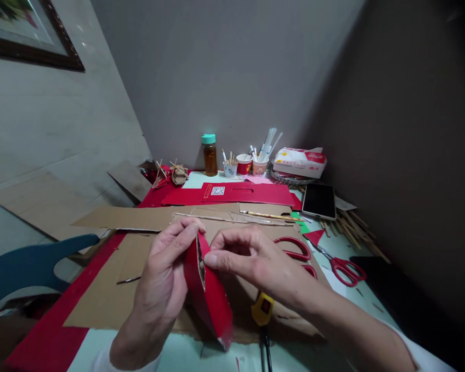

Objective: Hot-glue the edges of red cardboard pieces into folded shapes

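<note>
Both my hands hold a folded red cardboard piece point(209, 297) with a brown inner side, above a flat brown cardboard sheet point(101, 299). My left hand point(160, 281) grips its left face, fingers curled over the top edge. My right hand point(251, 258) pinches the top edge from the right with thumb and forefinger. A yellow tool point(262, 309) with a black cord lies just below my right wrist.
Red scissors point(343, 268) lie at the right, a second red pair point(294, 248) behind my right hand. Further back are a red printed box blank point(232, 194), a phone point(319, 200), cups of sticks and pens point(244, 165), a brown bottle point(210, 155), and wooden sticks point(352, 227). A blue chair point(27, 266) stands left.
</note>
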`<action>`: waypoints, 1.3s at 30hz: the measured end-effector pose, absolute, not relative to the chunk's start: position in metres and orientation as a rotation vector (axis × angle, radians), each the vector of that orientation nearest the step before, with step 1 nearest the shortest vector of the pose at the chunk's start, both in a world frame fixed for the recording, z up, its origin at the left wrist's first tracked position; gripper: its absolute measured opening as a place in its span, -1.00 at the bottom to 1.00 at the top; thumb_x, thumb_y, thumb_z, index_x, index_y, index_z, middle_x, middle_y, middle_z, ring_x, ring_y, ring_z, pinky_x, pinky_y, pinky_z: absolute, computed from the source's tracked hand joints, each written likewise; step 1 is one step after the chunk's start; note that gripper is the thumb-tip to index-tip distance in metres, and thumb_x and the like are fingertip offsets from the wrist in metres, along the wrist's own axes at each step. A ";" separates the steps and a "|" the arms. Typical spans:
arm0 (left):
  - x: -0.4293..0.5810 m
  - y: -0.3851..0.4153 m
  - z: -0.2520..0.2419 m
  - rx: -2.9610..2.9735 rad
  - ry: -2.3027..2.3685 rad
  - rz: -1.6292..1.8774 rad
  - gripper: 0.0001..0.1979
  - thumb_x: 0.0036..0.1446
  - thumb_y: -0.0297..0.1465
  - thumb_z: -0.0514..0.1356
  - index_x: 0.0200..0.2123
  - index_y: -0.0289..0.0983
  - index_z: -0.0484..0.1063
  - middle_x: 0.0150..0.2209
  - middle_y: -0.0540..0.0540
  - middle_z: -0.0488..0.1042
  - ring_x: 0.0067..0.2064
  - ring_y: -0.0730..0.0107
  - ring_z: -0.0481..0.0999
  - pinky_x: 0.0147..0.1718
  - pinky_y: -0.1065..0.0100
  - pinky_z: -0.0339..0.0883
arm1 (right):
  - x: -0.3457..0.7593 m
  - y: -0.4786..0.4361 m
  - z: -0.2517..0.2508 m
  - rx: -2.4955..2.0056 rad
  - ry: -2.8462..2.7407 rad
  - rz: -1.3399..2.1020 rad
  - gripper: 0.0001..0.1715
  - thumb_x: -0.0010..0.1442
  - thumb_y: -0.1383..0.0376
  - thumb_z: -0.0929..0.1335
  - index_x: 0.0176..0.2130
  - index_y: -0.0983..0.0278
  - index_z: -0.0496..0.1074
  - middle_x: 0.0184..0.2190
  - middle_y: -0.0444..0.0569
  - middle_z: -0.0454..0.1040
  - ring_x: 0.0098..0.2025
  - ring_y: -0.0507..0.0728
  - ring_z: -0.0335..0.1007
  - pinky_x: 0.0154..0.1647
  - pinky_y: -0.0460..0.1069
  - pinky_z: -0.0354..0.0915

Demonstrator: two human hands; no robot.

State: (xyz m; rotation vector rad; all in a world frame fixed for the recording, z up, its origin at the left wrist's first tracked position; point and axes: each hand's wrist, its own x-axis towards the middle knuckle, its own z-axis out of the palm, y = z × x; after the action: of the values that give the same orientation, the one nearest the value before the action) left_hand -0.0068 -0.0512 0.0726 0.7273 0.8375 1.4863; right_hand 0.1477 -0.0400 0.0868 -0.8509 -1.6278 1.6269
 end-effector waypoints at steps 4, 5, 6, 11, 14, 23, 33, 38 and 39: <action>0.002 -0.060 0.069 0.957 0.826 1.470 -0.80 0.26 -0.31 0.22 -0.42 -0.23 0.43 -0.45 0.03 0.31 -0.41 0.46 0.26 -0.47 0.52 0.25 | 0.140 -0.051 0.088 -0.886 -1.611 1.540 -0.73 0.23 0.33 0.37 -0.49 0.28 0.31 -0.53 -0.23 0.25 -0.46 -0.03 0.10 -0.46 -0.11 0.05; 0.004 -0.061 0.068 1.034 0.866 1.487 -0.78 0.30 -0.29 0.17 -0.41 -0.21 0.41 -0.44 0.03 0.30 -0.40 0.44 0.25 -0.45 0.50 0.24 | 0.139 -0.054 0.089 -0.903 -1.602 1.526 -0.73 0.23 0.34 0.36 -0.50 0.28 0.30 -0.54 -0.23 0.24 -0.47 -0.03 0.08 -0.47 -0.11 0.04; 0.005 -0.063 0.067 1.107 0.920 1.511 -0.76 0.33 -0.28 0.14 -0.41 -0.20 0.40 -0.43 0.03 0.29 -0.39 0.43 0.25 -0.42 0.49 0.24 | 0.137 -0.056 0.089 -0.919 -1.588 1.522 -0.72 0.23 0.34 0.36 -0.50 0.28 0.28 -0.55 -0.23 0.23 -0.47 -0.03 0.07 -0.48 -0.11 0.03; 0.012 -0.067 0.064 1.249 1.062 1.604 -0.75 0.35 -0.34 0.10 -0.43 -0.19 0.36 -0.41 0.01 0.30 -0.31 0.36 0.30 -0.31 0.45 0.28 | 0.131 -0.062 0.093 -1.033 -1.566 1.500 -0.69 0.25 0.41 0.34 -0.51 0.28 0.26 -0.58 -0.23 0.25 -0.51 -0.03 0.12 -0.50 -0.11 0.07; 0.014 -0.069 0.063 1.207 1.054 1.633 -0.75 0.34 -0.34 0.10 -0.44 -0.19 0.35 -0.41 0.01 0.30 -0.31 0.36 0.30 -0.32 0.45 0.28 | 0.129 -0.064 0.097 -1.112 -1.579 1.466 -0.67 0.22 0.47 0.34 -0.53 0.28 0.25 -0.60 -0.24 0.25 -0.51 -0.03 0.13 -0.50 -0.11 0.08; 0.009 -0.057 0.059 1.098 0.953 1.567 -0.79 0.36 -0.23 0.11 -0.19 -0.16 0.51 -0.23 -0.01 0.50 -0.15 0.36 0.47 -0.13 0.44 0.36 | 0.126 -0.059 0.085 -0.952 -1.397 1.422 -0.70 0.20 0.31 0.39 -0.52 0.28 0.29 -0.58 -0.24 0.26 -0.52 -0.04 0.12 -0.50 -0.11 0.06; 0.004 -0.062 0.056 1.489 1.213 1.456 -0.27 0.01 -0.26 0.43 0.26 -0.10 0.37 0.25 -0.20 0.46 0.28 -0.12 0.39 0.23 0.03 0.29 | 0.142 -0.038 0.090 -0.901 -1.210 1.271 -0.69 0.21 0.11 0.39 -0.39 0.28 0.34 -0.54 -0.19 0.40 -0.56 -0.03 0.31 -0.44 -0.10 0.23; -0.003 -0.054 0.051 1.366 1.133 1.406 -0.50 0.08 -0.23 0.38 0.10 -0.19 0.49 0.10 -0.24 0.58 0.15 -0.07 0.55 0.00 0.16 0.52 | 0.148 -0.046 0.096 -0.889 -1.326 1.238 -0.72 0.20 0.12 0.40 -0.30 0.30 0.44 -0.43 -0.10 0.47 -0.46 0.03 0.38 -0.42 -0.06 0.32; -0.004 -0.053 0.052 1.300 1.095 1.409 -0.52 0.08 -0.23 0.38 0.08 -0.20 0.51 0.05 -0.24 0.61 0.11 -0.06 0.59 -0.04 0.18 0.54 | 0.153 -0.048 0.096 -0.911 -1.341 1.193 -0.73 0.21 0.12 0.40 -0.29 0.30 0.44 -0.43 -0.10 0.47 -0.44 0.04 0.38 -0.40 -0.06 0.32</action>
State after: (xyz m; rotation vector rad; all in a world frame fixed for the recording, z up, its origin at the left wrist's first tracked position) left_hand -0.0042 -0.0526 0.0521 1.3004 1.0947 1.4086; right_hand 0.1527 -0.0479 0.0964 -0.9108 -1.3405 1.1932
